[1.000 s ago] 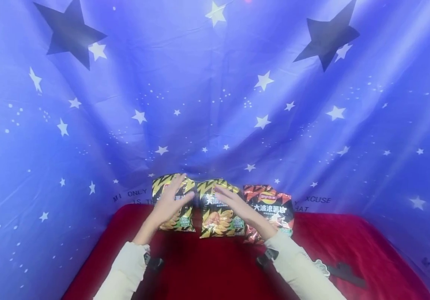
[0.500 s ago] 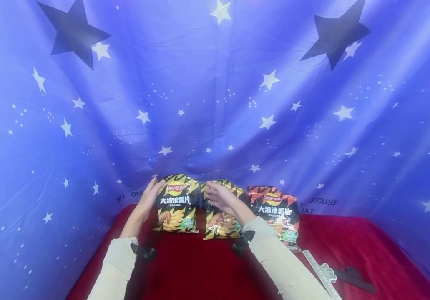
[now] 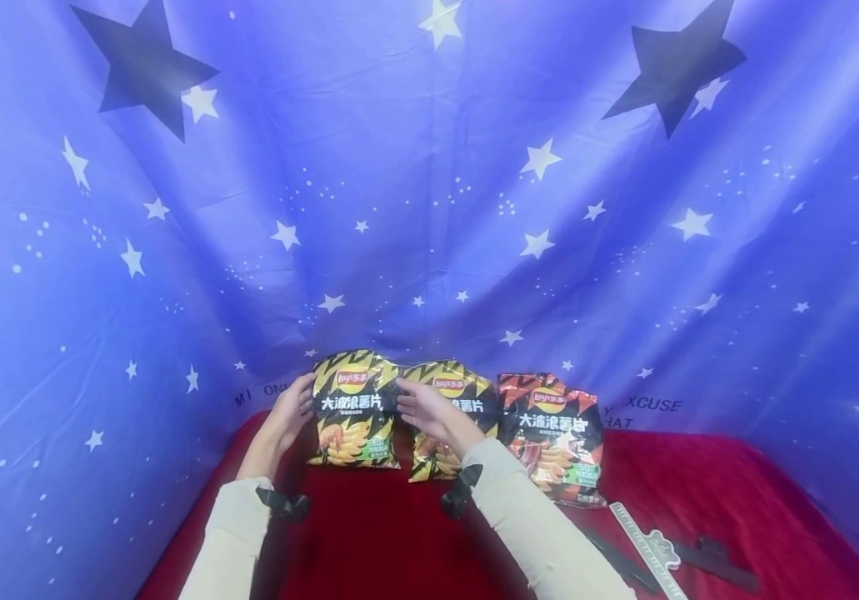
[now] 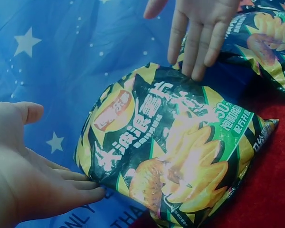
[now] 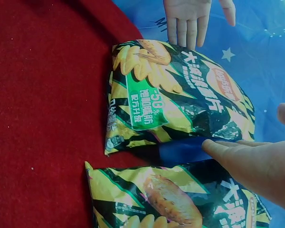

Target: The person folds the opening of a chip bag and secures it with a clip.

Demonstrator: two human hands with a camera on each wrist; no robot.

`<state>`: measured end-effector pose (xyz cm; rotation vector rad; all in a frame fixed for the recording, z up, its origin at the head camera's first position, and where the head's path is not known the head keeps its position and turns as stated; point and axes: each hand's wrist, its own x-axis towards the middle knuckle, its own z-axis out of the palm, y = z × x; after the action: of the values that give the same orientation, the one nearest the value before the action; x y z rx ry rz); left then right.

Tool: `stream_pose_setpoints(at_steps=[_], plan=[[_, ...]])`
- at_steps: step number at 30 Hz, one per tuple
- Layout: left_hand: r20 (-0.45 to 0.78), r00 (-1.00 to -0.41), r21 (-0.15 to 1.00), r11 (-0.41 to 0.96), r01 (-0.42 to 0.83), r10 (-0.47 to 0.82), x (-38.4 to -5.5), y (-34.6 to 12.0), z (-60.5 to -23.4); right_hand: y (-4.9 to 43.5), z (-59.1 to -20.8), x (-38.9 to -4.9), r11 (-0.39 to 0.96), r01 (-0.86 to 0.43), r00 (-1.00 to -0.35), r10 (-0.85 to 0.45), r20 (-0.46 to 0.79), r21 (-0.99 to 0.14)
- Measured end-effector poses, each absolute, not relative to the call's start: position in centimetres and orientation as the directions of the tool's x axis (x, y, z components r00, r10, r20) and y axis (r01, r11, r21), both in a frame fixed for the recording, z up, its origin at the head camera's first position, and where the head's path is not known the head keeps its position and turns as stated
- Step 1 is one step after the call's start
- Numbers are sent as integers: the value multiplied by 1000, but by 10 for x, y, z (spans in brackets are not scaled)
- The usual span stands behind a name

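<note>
Three bags of potato chips stand in a row against the blue backdrop. The left yellow-and-black chip bag [image 3: 354, 417] is between my two hands. My left hand [image 3: 288, 421] is at its left side, fingers straight, with the fingertips right at the bag's edge in the left wrist view. My right hand [image 3: 432, 410] reaches into the gap on its other side, fingers extended, and partly hides the middle yellow-and-black chip bag [image 3: 468, 385]. At the right stands a red-and-black chip bag [image 3: 555, 421], its lower left partly behind my right sleeve.
Red cloth [image 3: 384, 542] covers the table. Right of my right forearm lie a pale ruler-like strip with a scalloped edge [image 3: 650, 546] and a dark flat object [image 3: 721, 567]. A blue star-printed curtain [image 3: 399, 208] hangs close behind the bags.
My left hand has moved from in front of the left bag to its left side. My right hand has shifted left to that bag's right side. The bags stay in the same row.
</note>
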<state>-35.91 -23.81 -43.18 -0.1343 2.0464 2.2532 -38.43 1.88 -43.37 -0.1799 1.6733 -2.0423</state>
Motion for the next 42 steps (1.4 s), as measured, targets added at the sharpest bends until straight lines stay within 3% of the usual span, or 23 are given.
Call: stream_pose_setpoints(at_steps=[15,28,42], plan=[[-180,-981,980,-101,-173,-70,-362,-244,-423,17,-427,-384,-198,348,-877,-414,-244,-916],[-179,-963,983,-6,-182,-204,-357,-244,-424,15,-429,-382,-166,301,-898,-380,-221,-939],[-183,-957,982,9,-190,-227,-345,-253,-430,6,-438,-369,-111,242,-917,-352,-190,-964]])
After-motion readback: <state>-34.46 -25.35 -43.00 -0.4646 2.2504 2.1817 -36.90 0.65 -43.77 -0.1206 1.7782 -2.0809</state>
